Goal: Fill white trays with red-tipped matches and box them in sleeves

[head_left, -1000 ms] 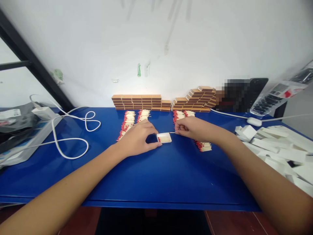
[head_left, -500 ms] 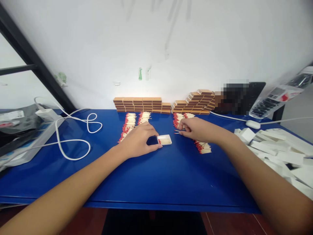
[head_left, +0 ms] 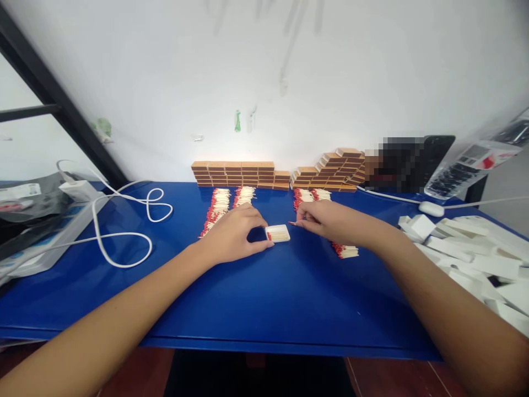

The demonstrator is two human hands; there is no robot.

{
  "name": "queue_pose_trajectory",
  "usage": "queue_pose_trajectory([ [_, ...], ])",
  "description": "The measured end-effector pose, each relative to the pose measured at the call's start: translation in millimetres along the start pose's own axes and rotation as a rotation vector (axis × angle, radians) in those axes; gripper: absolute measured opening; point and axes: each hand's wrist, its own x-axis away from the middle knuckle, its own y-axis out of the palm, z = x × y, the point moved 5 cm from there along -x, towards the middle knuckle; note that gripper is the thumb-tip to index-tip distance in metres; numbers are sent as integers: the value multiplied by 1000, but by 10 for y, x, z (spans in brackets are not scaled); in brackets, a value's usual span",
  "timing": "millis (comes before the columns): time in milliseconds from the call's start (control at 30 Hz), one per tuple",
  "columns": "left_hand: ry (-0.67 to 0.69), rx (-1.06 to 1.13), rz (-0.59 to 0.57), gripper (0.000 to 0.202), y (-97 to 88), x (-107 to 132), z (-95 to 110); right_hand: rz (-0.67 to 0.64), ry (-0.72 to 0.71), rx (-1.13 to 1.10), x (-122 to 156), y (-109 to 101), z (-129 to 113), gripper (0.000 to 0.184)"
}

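Note:
A small white matchbox tray (head_left: 278, 233) with matches in it lies on the blue table (head_left: 264, 298). My left hand (head_left: 233, 234) curls around the tray's left side and holds it by thumb and fingers. My right hand (head_left: 326, 219) is just right of the tray, fingers pinched on a red-tipped match (head_left: 292, 223) that points toward the tray. Rows of loose red-tipped matches lie behind my left hand (head_left: 217, 205) and under my right hand (head_left: 345, 251).
Stacks of brown matchboxes (head_left: 239, 173) line the wall, with a second leaning stack (head_left: 330, 170) to the right. A pile of white box sleeves (head_left: 467, 248) fills the right side. A white cable (head_left: 124, 237) loops at the left beside a charger (head_left: 76, 190).
My right hand went back from the tray to the match row, pinched a match and now brings it toward the tray. My left hand has stayed on the tray.

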Motion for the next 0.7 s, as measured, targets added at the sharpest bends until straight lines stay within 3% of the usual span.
queue_pose_trajectory([
  [500, 2, -3, 1, 23, 1, -1, 3, -82, 63, 33, -39, 70, 141, 17],
  [700, 1, -6, -3, 19, -13, -9, 6, -16, 0, -11, 3, -14, 48, 22],
])
